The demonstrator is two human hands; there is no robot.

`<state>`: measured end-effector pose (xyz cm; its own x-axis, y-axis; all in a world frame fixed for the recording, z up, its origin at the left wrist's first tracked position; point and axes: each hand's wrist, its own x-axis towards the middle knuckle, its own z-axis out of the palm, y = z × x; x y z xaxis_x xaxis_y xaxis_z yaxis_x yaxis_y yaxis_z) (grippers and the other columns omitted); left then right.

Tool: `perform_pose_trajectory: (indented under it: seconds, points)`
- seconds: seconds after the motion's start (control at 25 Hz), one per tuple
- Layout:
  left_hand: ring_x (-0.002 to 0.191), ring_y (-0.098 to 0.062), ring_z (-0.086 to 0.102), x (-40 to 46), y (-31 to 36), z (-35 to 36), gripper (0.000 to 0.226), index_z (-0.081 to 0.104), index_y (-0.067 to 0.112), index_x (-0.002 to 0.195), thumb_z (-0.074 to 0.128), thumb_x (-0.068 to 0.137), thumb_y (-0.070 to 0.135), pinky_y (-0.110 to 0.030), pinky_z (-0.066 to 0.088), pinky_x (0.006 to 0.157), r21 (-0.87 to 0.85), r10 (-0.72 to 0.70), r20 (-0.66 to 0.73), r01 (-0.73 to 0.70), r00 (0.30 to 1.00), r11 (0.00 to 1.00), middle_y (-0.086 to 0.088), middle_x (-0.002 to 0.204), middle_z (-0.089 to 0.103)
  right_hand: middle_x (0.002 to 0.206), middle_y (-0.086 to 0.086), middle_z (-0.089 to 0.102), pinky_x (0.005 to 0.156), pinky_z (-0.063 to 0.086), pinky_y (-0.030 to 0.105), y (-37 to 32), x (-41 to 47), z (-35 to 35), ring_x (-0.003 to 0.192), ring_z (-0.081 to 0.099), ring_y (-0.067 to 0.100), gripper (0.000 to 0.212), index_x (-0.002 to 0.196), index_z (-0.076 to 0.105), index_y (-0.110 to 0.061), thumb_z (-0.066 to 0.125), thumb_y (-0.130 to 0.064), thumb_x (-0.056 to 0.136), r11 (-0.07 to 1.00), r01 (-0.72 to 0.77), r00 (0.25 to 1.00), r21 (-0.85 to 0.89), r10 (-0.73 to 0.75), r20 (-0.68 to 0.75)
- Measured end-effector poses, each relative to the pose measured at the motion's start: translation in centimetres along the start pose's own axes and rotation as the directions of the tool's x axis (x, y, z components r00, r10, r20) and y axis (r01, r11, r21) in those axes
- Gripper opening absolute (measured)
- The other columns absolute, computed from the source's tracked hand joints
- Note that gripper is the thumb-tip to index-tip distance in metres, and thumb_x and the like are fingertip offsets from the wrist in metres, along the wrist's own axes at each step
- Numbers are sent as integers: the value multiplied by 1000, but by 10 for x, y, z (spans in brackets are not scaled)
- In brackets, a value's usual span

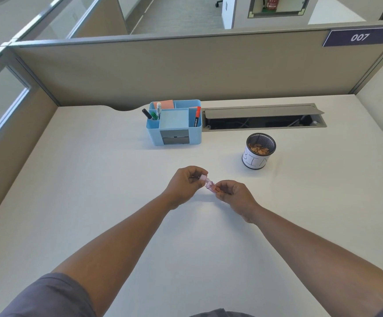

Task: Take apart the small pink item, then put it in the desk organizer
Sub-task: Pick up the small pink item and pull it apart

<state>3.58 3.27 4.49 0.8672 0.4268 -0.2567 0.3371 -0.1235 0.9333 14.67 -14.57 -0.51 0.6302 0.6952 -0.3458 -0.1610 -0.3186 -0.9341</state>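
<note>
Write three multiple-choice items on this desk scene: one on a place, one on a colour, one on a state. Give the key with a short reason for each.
1. Where does the mesh cup stand relative to the desk organizer?
A. Inside it
B. To its right and nearer the person
C. To its left, against the partition

2. What colour is the desk organizer's body?
A. Light blue
B. Yellow
C. Black

3. How is the small pink item held?
A. It lies untouched on the desk
B. It sits in the organizer
C. Both hands grip it, one at each end

Key:
1 B, the cup stands apart on the desk, right of the organizer and closer to the camera.
2 A, its walls and compartments are light blue.
3 C, the left hand pinches one end and the right hand the other, above the desk.
</note>
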Motion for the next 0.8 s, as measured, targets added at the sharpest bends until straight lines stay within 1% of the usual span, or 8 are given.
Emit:
perform_pose_trajectory:
  seconds: [0.08,0.2,0.28,0.32,0.44,0.56,0.68,0.8]
  points:
    - [94,-10,76,0,-1,2,16,72,23,105,69,95,10,-23,55,86,-33,-4,2,4,1000,999,1,106,79,93,-9,76,84,49,25,0,0,0,82,65,4,22,92,75,-25,70,-4,91,1000,2,1000,0,-2,4]
    - [91,-8,75,1,0,6,12,72,22,103,73,93,16,-31,54,85,-124,-21,-39,16,999,992,7,103,79,95,-6,75,87,48,25,-1,0,0,86,64,7,6,96,75,-19,74,-16,90,999,-2,1000,42,2,-9]
    - [88,-8,73,2,1,7,12,73,20,103,76,91,19,-36,55,90,-198,-39,-87,22,995,980,5,102,78,99,-1,75,90,49,27,-2,1,1,88,64,10,12,99,75,-14,77,-22,89,997,-7,999,71,10,-43]
    - [88,-8,72,2,1,7,12,73,20,103,76,91,19,-36,55,90,-192,-43,-82,27,996,981,5,103,78,98,1,75,89,49,27,-2,1,2,88,63,11,14,99,76,-13,78,-23,89,998,-10,998,70,14,-57]
    - [89,-11,71,4,1,12,11,73,21,103,74,92,18,-35,53,83,-148,-43,-29,38,999,988,6,102,78,94,0,73,86,48,28,-4,-1,2,84,60,12,14,97,77,-15,78,-25,88,997,-17,997,70,22,-71]
    - [84,-12,68,11,2,15,12,74,18,102,77,90,18,-39,54,89,-249,-79,-61,61,995,967,6,98,77,94,-2,75,86,48,28,-6,-6,0,85,62,10,14,95,78,-18,79,-30,87,995,-25,996,98,34,-88]
    - [83,-14,67,15,-4,21,12,73,19,99,78,88,19,-37,53,87,-272,-122,-77,97,989,957,3,98,75,96,-2,76,88,51,32,-7,-11,-4,86,64,12,8,94,76,-20,77,-25,88,995,-7,985,96,24,-173]
    - [100,-26,71,18,-16,32,11,72,20,98,77,89,20,-39,54,88,-275,-168,-78,141,983,951,-9,108,75,100,-4,78,90,53,31,-12,-13,-14,92,70,15,10,97,74,-22,72,-16,90,999,36,946,-15,-39,-322]
